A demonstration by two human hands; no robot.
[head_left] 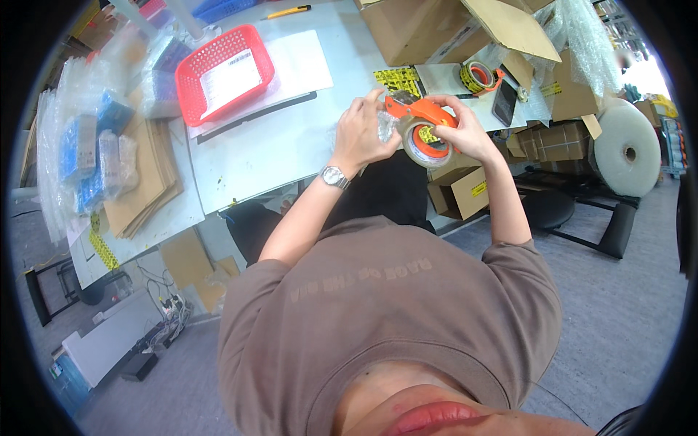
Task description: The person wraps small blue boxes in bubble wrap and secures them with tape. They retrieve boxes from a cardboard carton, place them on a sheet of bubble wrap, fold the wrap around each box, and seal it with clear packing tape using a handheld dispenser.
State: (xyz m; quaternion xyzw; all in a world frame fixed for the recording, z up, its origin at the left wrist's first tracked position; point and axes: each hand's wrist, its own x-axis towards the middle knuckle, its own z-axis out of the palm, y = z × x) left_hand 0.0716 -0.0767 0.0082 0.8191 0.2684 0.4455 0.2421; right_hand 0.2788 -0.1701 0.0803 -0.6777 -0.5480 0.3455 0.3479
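My right hand [465, 132] grips an orange tape dispenser [430, 110] loaded with a roll of clear tape [418, 151]. The dispenser's front end meets the fingers of my left hand [360, 132], which wears a metal wristwatch [334, 176]. My left thumb and fingers are curled around a small piece of clear bubble wrap [385, 126]; whether anything is inside it I cannot tell. Both hands are held over the front edge of the white table [251, 171].
A red basket [263, 52] with a paper stands left of centre. Flat brown cardboard [149, 182] and blue bubble-wrapped packs [81, 149] lie at left. Behind my hands are an open carton [407, 33], another tape dispenser [480, 77] and a phone [504, 103]. A yellow cutter [289, 12] lies at the back.
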